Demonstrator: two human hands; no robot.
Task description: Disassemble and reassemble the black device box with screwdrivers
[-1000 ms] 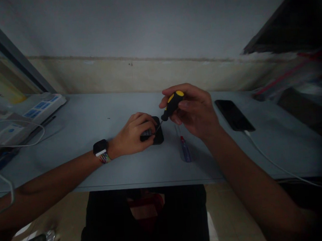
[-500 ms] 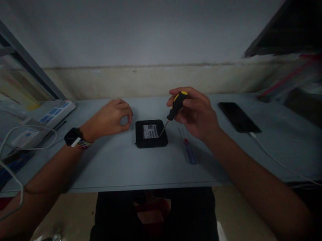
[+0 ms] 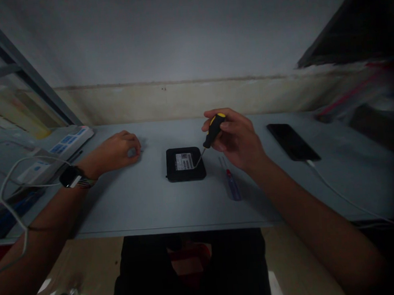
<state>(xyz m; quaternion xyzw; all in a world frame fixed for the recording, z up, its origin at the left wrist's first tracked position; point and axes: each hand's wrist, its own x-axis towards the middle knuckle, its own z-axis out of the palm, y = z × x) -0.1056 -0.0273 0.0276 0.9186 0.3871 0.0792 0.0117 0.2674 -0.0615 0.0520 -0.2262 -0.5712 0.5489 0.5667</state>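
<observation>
A small black square box (image 3: 185, 164) with a white label lies flat on the grey table (image 3: 153, 203). My right hand (image 3: 238, 138) grips a screwdriver (image 3: 212, 131) with a black and yellow handle, its tip resting at the box's right edge near the label. My left hand (image 3: 117, 150) rests on the table well left of the box, fingers curled in a pinch; what it holds, if anything, is too small to make out. A watch (image 3: 71, 177) sits on that wrist. A second screwdriver (image 3: 232, 185) with a blue handle lies just right of the box.
A black phone (image 3: 292, 147) with a white cable (image 3: 336, 192) lies at the right. At the left are a white and blue box (image 3: 60, 147), a white wire (image 3: 15, 176) and a metal frame (image 3: 22, 69). A wall runs behind the table.
My left hand let go of the black box and moved away to the left, fingers pinched. The box now lies flat. My right hand keeps the screwdriver tip at the box.
</observation>
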